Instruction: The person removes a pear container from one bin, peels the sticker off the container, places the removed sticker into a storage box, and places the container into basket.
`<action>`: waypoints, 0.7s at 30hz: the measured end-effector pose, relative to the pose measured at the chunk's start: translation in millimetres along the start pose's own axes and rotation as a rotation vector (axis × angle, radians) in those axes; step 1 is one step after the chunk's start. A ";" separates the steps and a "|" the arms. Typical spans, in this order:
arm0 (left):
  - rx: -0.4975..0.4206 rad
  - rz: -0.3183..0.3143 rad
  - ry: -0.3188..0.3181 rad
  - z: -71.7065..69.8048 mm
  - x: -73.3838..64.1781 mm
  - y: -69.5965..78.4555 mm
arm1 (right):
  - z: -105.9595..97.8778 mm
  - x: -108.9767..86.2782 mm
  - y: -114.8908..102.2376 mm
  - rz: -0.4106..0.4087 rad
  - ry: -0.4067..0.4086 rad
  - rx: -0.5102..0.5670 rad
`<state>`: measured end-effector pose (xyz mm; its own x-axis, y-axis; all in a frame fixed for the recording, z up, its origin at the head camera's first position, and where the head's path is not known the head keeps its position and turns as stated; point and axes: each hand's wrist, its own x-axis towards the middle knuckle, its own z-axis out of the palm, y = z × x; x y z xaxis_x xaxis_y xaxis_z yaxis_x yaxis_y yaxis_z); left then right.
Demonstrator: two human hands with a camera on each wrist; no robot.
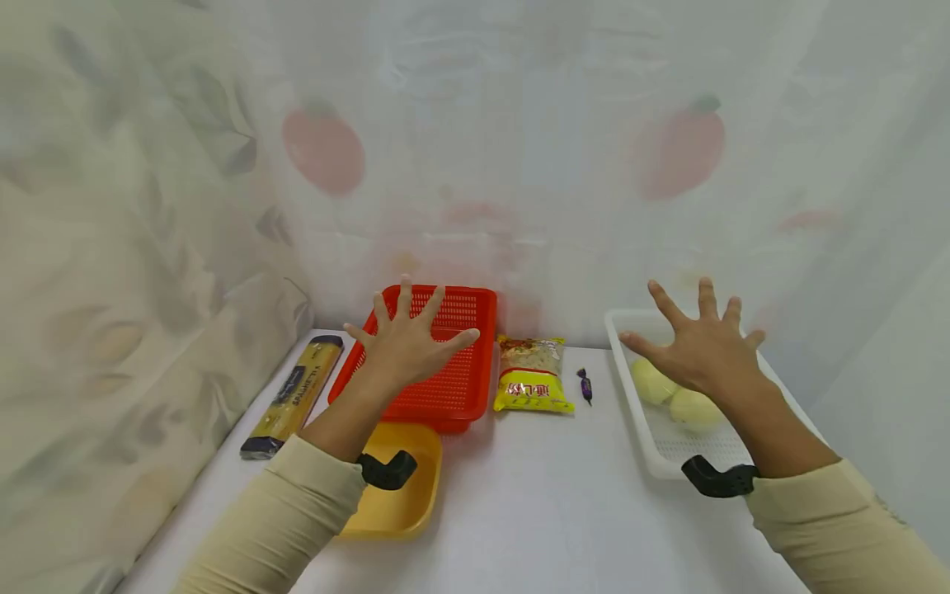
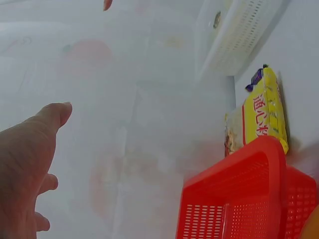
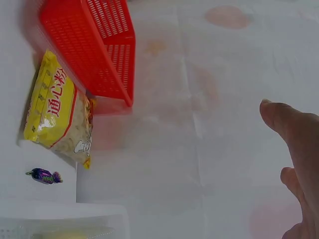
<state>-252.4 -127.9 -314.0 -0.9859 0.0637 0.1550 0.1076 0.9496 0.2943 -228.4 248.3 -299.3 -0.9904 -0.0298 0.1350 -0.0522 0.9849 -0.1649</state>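
My left hand (image 1: 404, 351) is raised with its fingers spread wide, overlapping the red basket (image 1: 475, 388) in the head view and holding nothing. The right hand (image 1: 701, 351), also spread and bare, hovers in front of the white basket (image 1: 653, 462), where pale round items (image 1: 693, 410) lie. In the left wrist view the left thumb (image 2: 52, 115) points away from the red basket's rim. Between the two baskets lie a yellow bag of pasta (image 1: 532, 375) and a small purple wrapped candy (image 1: 585, 386).
A yellow bin (image 1: 423, 495) stands in front of the red basket, partly behind the left forearm. At the left edge of the white table (image 1: 519, 511) lies a spaghetti pack (image 1: 297, 396). Printed curtains (image 1: 519, 165) hang behind and at the left.
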 end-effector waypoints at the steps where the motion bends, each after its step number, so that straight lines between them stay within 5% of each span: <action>1: -0.003 0.003 0.005 0.5 -0.5 1.1 | -0.3 -0.2 1.4 -0.002 0.001 0.001; 21: -0.015 0.043 0.051 13.5 -16.9 38.9 | -5.3 -4.5 29.8 -0.053 0.036 0.035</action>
<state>-233.3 -87.9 -317.9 -0.9725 0.0882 0.2157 0.1520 0.9416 0.3005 -224.8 278.6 -299.6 -0.9809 -0.0747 0.1796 -0.1092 0.9755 -0.1910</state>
